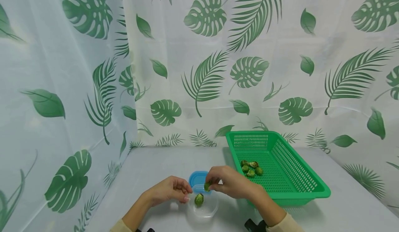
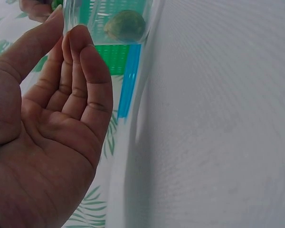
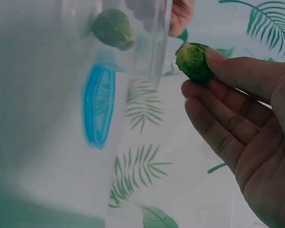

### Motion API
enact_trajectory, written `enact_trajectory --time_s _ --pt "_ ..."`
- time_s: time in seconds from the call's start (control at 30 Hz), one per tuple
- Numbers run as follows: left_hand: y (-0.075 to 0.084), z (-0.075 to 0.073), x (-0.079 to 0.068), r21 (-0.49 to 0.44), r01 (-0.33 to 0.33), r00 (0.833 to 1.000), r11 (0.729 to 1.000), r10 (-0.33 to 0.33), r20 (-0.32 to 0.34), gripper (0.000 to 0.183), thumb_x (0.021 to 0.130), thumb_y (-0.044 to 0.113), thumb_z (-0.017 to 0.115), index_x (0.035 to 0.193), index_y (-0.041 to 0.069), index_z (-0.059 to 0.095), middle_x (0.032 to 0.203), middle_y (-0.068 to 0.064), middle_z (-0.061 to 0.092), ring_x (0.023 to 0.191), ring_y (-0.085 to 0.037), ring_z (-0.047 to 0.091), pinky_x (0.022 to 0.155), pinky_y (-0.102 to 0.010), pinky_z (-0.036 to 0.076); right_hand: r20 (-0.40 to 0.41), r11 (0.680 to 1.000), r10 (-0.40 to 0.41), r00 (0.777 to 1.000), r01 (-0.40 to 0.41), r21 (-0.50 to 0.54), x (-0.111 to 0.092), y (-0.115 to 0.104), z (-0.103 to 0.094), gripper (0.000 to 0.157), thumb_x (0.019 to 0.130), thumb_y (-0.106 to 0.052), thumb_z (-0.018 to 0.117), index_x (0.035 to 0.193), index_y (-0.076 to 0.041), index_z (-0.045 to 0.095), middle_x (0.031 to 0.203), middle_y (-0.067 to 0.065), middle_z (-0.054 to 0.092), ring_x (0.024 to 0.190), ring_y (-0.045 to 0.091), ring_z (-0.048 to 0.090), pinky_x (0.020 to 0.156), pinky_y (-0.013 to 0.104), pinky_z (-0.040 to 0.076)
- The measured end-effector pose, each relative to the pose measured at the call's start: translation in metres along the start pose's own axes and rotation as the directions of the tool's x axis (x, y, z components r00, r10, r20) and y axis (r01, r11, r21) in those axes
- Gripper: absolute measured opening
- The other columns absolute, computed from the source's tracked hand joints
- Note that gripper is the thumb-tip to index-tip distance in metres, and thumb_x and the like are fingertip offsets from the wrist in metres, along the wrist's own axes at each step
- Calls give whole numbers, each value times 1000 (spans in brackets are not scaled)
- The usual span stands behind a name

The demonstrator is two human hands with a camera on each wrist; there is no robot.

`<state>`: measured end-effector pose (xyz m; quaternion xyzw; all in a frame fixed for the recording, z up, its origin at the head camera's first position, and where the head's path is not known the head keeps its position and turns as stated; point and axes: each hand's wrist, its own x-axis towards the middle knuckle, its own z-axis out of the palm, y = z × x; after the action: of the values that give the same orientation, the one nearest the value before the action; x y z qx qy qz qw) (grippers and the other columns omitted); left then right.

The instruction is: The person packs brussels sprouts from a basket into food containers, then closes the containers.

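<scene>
My right hand pinches a Brussels sprout between thumb and fingertips, above the right side of a clear plastic container. One more sprout lies inside that container, seen through its wall in both wrist views. At the container's left rim is my left hand, fingers loosely bent and thumb apart from them. Its fingertips are at the wall; whether they press on it is hard to tell. Just behind the container lies a blue lid, partly hidden by the right hand.
A green perforated basket stands on the right of the white table, with several sprouts at its left side. Leaf-patterned sheets hang behind and to the left. The right forearm passes in front of the basket's near left corner.
</scene>
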<state>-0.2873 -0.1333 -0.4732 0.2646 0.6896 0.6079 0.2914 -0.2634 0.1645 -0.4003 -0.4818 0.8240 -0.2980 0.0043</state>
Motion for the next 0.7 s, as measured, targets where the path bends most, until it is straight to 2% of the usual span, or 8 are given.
enact_trajectory --time_s 0.3,0.53,0.7 --pt "0 0 0 -16 7 1000 1000 -7 -3 36 91 3 77 120 -14 65 97 -3 74 83 -11 70 76 -26 60 51 996 44 998 -40 -79 4 -2 10 10 94 -9 77 102 -14 76 98 -4 73 87 -3 64 75 16 56" --pt "0 -1 2 5 1 1000 1000 -1 -12 44 89 7 81 121 -16 63 97 -4 74 83 -11 69 76 -26 59 73 990 91 993 -82 -114 7 1 16 11 92 -8 78 101 -14 77 97 -7 73 85 -6 62 75 16 55" --pt "-2 -1 2 10 0 1000 1000 0 -9 40 90 3 78 121 -16 63 96 -2 75 82 -11 69 76 -26 59 87 985 120 989 -108 -136 8 2 20 10 92 -7 79 99 -14 77 95 -8 72 84 -6 60 75 17 55"
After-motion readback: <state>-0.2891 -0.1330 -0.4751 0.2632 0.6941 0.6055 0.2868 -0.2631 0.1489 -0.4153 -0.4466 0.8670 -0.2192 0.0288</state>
